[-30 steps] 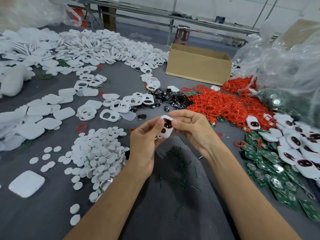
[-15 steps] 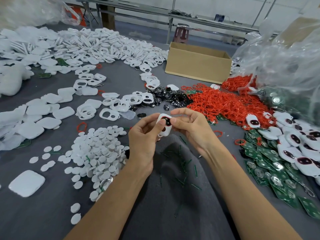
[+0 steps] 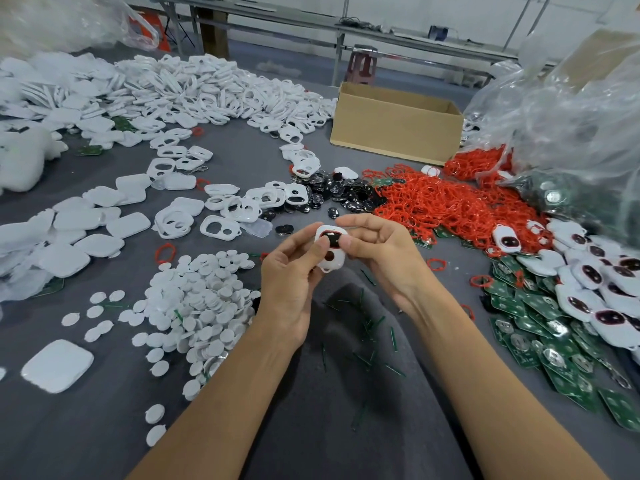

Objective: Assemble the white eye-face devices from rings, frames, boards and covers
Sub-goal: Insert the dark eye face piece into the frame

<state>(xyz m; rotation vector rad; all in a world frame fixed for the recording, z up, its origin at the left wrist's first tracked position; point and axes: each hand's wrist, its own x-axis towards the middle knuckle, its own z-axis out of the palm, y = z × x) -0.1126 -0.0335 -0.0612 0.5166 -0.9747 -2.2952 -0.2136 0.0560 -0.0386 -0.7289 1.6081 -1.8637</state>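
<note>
Over the middle of the grey bench, near its front edge, my left hand (image 3: 294, 271) and right hand (image 3: 377, 258) pinch one white eye-face device (image 3: 330, 249), thumbs pressed on its dark, red-rimmed window. I judge the risk is uneven thumb pressure: the black lens could seat crooked, or the red ring pop out (spares lie in the red ring heap (image 3: 450, 206) toward the right edge). Against half a second ago, the device sits more face-up, its lower round hole now showing, both grips unchanged.
</note>
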